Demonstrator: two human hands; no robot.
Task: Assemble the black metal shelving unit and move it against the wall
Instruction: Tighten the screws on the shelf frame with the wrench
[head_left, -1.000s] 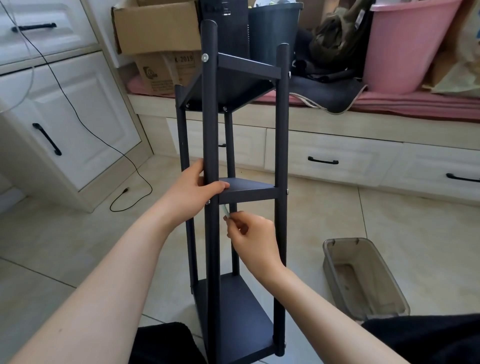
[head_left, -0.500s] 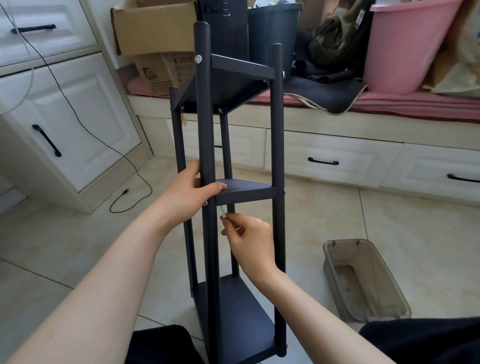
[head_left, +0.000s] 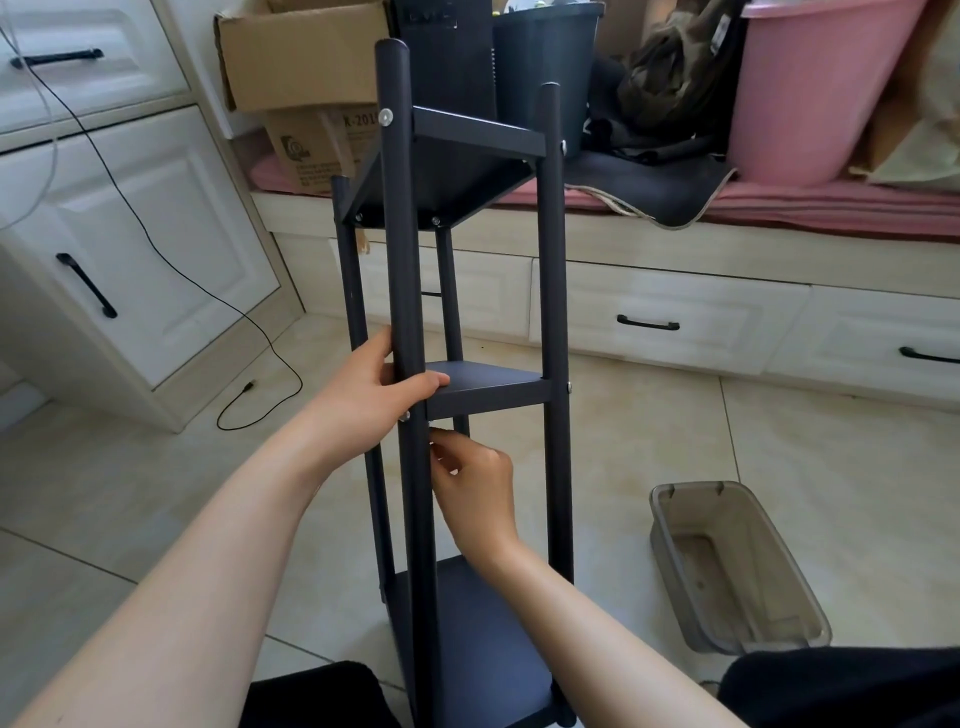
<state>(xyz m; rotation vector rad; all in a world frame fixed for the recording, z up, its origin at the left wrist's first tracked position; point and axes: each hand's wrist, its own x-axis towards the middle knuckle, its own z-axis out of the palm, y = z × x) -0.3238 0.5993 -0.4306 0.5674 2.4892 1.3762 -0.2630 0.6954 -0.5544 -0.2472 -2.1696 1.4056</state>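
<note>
Left hand (head_left: 371, 397) grips the shelf's near post (head_left: 402, 312). Below the middle shelf (head_left: 488, 387), right hand (head_left: 475, 478) curls; contents unclear. Best: brace post, turn steadily.

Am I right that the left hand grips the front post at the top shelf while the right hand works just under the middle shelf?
Not quite. In the head view the left hand grips the front post at the middle shelf, not at the top shelf. The right hand does work just under the middle shelf.
</note>
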